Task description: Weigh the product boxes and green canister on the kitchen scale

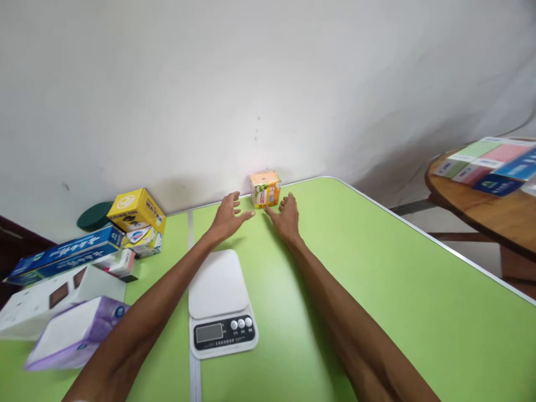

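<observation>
An orange and yellow box (265, 190) stands at the back edge of the green table, against the wall. My left hand (228, 216) is just left of it, thumb and fingers apart, holding nothing. On the box's right side, my right hand (286, 216) has its fingers spread and its thumb by the lower front corner; whether the thumb touches the box I cannot tell. Between my forearms lies a white kitchen scale (220, 301) with a dark display and several round buttons. Its platform bears nothing.
Along the table's left lie a yellow box (137, 211), long blue boxes (67, 252), a white box (62, 296) and a purple tissue pack (79, 335). A wooden table (464, 204) at right carries green, pink and blue boxes. The wall (268, 84) closes off the back.
</observation>
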`<state>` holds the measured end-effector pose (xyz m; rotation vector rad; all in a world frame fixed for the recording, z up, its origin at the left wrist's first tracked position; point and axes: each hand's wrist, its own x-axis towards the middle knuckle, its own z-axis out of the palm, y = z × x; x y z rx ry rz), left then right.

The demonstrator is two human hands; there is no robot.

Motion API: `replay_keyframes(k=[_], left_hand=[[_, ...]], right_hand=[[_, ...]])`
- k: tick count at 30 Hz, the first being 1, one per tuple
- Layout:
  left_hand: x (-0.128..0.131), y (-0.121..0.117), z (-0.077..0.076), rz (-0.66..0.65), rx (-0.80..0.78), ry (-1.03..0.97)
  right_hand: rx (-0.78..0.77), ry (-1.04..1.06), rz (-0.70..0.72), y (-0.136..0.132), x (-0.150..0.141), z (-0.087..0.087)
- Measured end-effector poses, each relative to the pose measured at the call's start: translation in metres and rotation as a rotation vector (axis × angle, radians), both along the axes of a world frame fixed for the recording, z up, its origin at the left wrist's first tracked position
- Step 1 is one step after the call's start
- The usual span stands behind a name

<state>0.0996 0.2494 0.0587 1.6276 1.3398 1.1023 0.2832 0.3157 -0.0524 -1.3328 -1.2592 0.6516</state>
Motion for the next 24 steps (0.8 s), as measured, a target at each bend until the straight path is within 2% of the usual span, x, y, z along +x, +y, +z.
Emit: replay_keyframes(k=[4,7,9,10,12,14,17,19,21,24], left_hand=[[-0.022,-0.096,0.024,-0.050,0.012,-0.032],[-0.040,-0.179,0.036,-0.134,0.070,-0.028],[-0.057,-0.234,0.039,-0.108,0.121,0.012],[-0.068,-0.260,0.038,-0.045,0.147,0.046],[-0.092,-0.308,0.035,0.168,0.195,0.137],[-0.121,-0.349,0.029,0.449,0.239,0.230],[-0.165,-0.387,0.017,0.906,0.333,0.288],[-0.187,-0.397,0.007,1.115,0.333,0.245],[-0.202,-0.397,-0.006,1.164,0.247,0.140],[-0.211,-0.388,-0.028,1.034,0.084,-0.014]], right_hand=[[-0.065,0.172,0.045,-0.044,-0.003,0.009],[-0.133,0.174,0.099,-0.081,-0.002,0.015],[-0.217,0.106,0.151,-0.102,-0.001,0.025],[-0.275,0.069,0.172,-0.111,-0.001,0.034],[-0.330,0.006,0.195,-0.130,-0.007,0.057],[-0.235,-0.030,0.242,-0.154,-0.023,0.085],[-0.002,-0.016,0.473,-0.200,-0.073,0.115],[0.032,-0.011,0.719,-0.237,-0.117,0.120],[-0.030,-0.022,0.876,-0.271,-0.163,0.112],[-0.043,-0.128,0.909,-0.311,-0.222,0.092]])
